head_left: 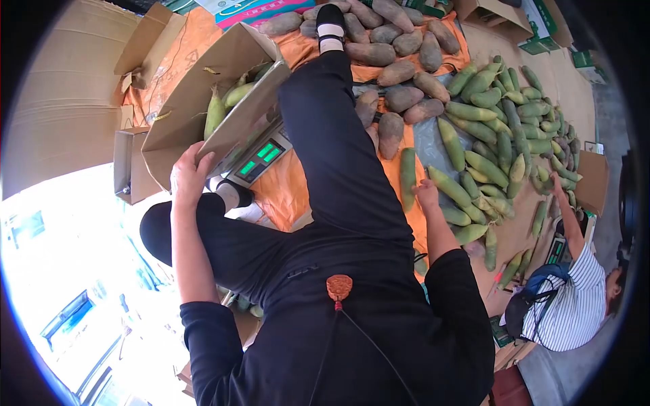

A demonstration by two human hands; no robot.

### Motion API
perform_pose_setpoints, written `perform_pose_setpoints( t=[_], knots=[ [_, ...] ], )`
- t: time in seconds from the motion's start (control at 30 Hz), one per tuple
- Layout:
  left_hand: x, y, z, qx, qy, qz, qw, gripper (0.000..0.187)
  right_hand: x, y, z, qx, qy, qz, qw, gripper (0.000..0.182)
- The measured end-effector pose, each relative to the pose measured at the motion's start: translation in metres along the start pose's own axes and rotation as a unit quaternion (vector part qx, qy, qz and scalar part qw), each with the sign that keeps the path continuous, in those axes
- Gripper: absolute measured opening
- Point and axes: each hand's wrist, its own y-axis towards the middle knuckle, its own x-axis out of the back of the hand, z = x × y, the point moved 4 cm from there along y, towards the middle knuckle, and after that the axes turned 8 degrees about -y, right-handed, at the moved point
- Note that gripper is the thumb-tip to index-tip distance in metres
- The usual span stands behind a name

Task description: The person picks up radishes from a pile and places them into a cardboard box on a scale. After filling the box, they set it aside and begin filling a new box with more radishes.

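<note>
My left hand (189, 172) grips the front edge of an open cardboard box (203, 88) that rests tilted on a scale (261, 159) with a green display. Several green shoots (227, 101) lie inside the box. My right hand (426, 194) reaches down to the orange sheet (298, 196), between a lone green shoot (407, 177) and the edge of a big pile of green shoots (501, 135). Its fingers touch the nearest shoots; whether they grip one is unclear. My black-clad legs stretch forward between the two hands.
Brown tubers (396, 61) are heaped beyond my foot. A person in a striped shirt (575, 304) sits at the right, one hand (558, 183) at the pile, beside a second scale (556, 250). Cardboard boxes (132, 166) and flat cardboard surround the sheet.
</note>
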Motion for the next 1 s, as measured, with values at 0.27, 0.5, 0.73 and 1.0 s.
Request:
perform_pose_setpoints(
  t=[0.27, 0.5, 0.73, 1.0],
  knots=[
    [0.006, 0.003, 0.005, -0.032, -0.078, -0.057, 0.995, 0.026, -0.023, -0.011, -0.032, 0.007, -0.056, 0.027, 0.998, 0.036],
    [0.015, 0.01, 0.021, -0.011, -0.142, -0.111, 0.984, 0.025, -0.017, -0.02, -0.021, -0.001, -0.045, 0.03, 0.999, 0.03],
    [0.019, 0.014, 0.02, 0.01, -0.157, -0.096, 0.983, 0.029, -0.02, -0.025, -0.02, 0.011, -0.038, 0.026, 0.999, 0.029],
    [0.017, 0.016, 0.02, 0.011, -0.158, -0.096, 0.983, 0.028, -0.021, -0.029, -0.023, 0.004, -0.018, 0.03, 0.999, 0.034]
  ],
)
